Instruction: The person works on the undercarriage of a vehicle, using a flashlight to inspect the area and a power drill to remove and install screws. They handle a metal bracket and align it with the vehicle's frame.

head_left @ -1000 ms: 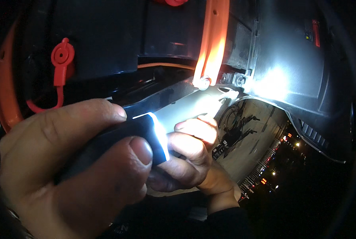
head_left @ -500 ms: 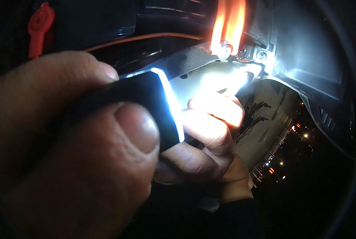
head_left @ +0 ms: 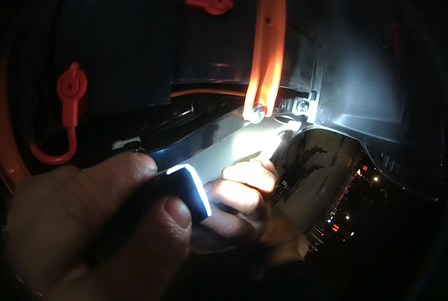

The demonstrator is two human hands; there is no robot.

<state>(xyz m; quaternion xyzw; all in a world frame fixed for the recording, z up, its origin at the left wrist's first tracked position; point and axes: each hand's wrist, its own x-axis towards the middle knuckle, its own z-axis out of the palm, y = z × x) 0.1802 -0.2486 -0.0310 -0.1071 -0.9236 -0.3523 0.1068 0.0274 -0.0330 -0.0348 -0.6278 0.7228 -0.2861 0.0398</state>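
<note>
In the dark, my left hand (head_left: 98, 215) is wrapped round a black flashlight (head_left: 189, 193), with the thumb and a finger along its body. Its lit front edge throws a strong beam to the right. Beyond it, my right hand (head_left: 239, 200) has its fingers curled round a slim tool (head_left: 270, 146), washed white by the glare, so its kind cannot be made out. The tool points up toward a metal bracket with a bolt (head_left: 302, 107). Left of that, another bolt (head_left: 257, 114) sits at the foot of an orange bar (head_left: 268, 55).
A red cap on a curved tether (head_left: 71, 93) hangs at the left, near an orange tube (head_left: 6, 130). Another red piece (head_left: 211, 5) shows at the top. Dark panelling (head_left: 369, 95) closes in the right side. Small distant lights (head_left: 334, 228) lie beyond a pale curved surface (head_left: 319, 180).
The view has shifted, bringing the red cap and orange tube further into sight. Both hands and the flashlight now appear smaller. The right hand still grips the tool.
</note>
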